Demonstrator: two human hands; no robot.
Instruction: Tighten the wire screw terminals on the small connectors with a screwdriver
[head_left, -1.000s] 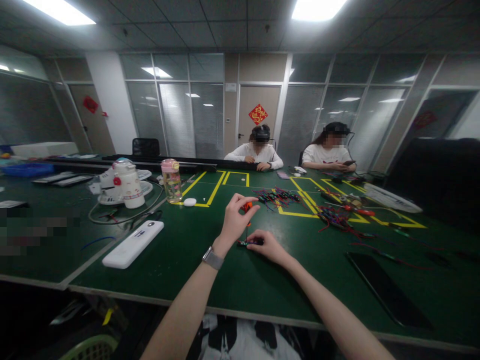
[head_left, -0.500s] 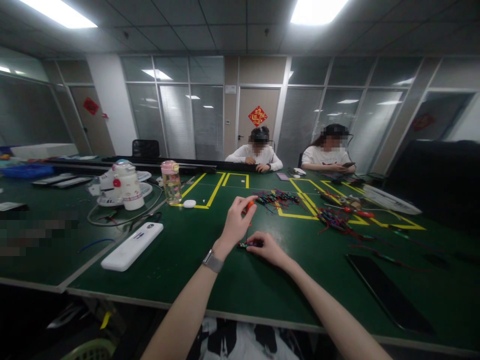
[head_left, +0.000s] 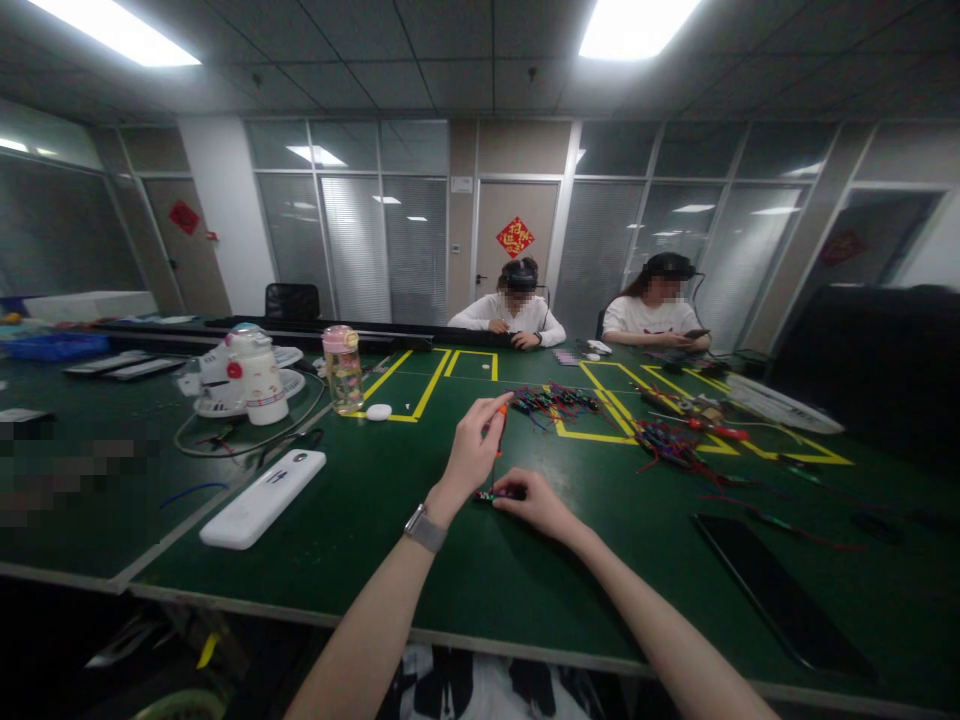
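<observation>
My left hand [head_left: 474, 440] is closed round the orange handle of a screwdriver [head_left: 500, 440], which stands upright with its thin shaft pointing down. Below it, a small green terminal block [head_left: 486, 497] lies on the green table, and the shaft reaches down to it. My right hand [head_left: 534, 503] pinches this block from the right side with thumb and fingers; part of it is hidden behind the fingertips. Just beyond my hands lies a pile of small connectors with red, blue and black wires [head_left: 555, 400].
A second wire bundle [head_left: 667, 440] and tools with red handles [head_left: 716, 430] lie to the right, near a black phone [head_left: 780, 590]. Leftward are a white power bank [head_left: 264, 498], a pink-lidded bottle [head_left: 343, 370] and a white flask [head_left: 256, 375]. Two people sit across the table.
My left hand has turned slightly on the screwdriver handle, whose orange part shows differently. My right hand stays at the block. The camera view has tilted up slightly.
</observation>
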